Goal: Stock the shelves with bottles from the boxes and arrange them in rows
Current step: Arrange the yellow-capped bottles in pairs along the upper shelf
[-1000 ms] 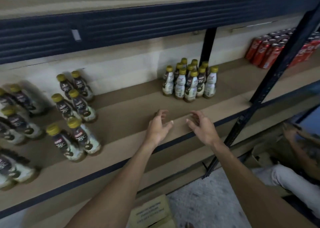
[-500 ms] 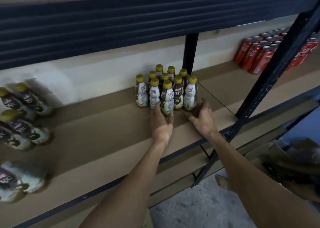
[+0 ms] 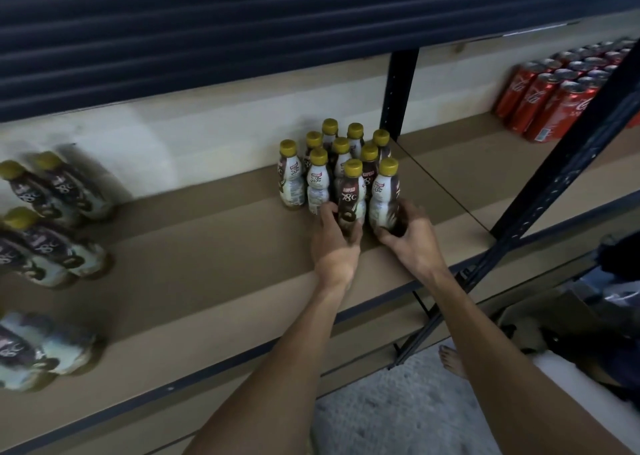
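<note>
On the brown shelf (image 3: 207,264) a tight group of bottles (image 3: 341,149) with yellow caps stands upright, a little toward twelve o'clock from the middle of the view. The left hand (image 3: 334,246) comes to the group from six o'clock, and its thumb and fingers are curled round the lower part of the brown-label bottle (image 3: 351,195) in the front row. The right hand (image 3: 412,238) comes from about five o'clock and grasps the white-label bottle (image 3: 382,191), which stands just beside the first one, on its three o'clock side. Both bottles stand with their bases on the shelf. At nine o'clock more bottles (image 3: 52,212) of the same kind stand in rows, blurred. At two o'clock, behind a dark post (image 3: 554,184), red cans (image 3: 554,98) stand together.
</note>
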